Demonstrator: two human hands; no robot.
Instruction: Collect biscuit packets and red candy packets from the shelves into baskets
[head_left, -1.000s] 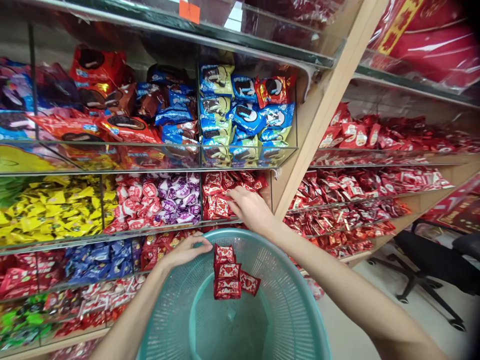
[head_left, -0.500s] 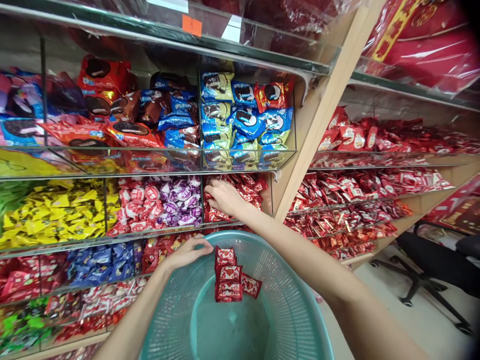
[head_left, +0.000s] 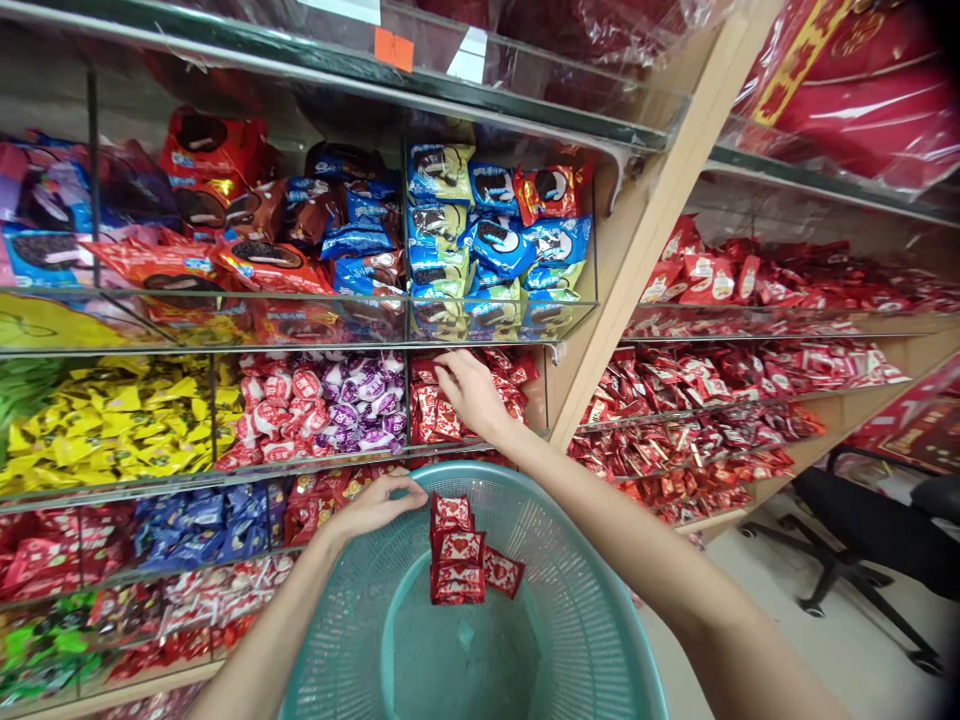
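Observation:
My left hand [head_left: 384, 503] is closed on the rim of a teal plastic basket [head_left: 600, 600], its fingers over the edge at the upper left. Several red wrapped candies [head_left: 457, 548] with heart prints lie in the basket against its far side. My right hand [head_left: 472, 392] reaches above the far rim into a shelf compartment of red wrapped candies [head_left: 433, 412]. Its fingers are curled and drawn together at the candies. Whatever is between the fingertips is too small and partly hidden to make out.
Purple and red twist-wrapped candies [head_left: 360, 400] fill the compartment to the left, with yellow packets [head_left: 112, 420] beyond. Cookie packs [head_left: 495, 245] sit on the shelf above, behind a clear lip. A wooden upright [head_left: 637, 260] stands right; a black office chair [head_left: 862, 540] is at far right.
My right hand has shifted slightly to the right within the red candy compartment, uncovering candies at its left. My left hand and the basket have stayed in place.

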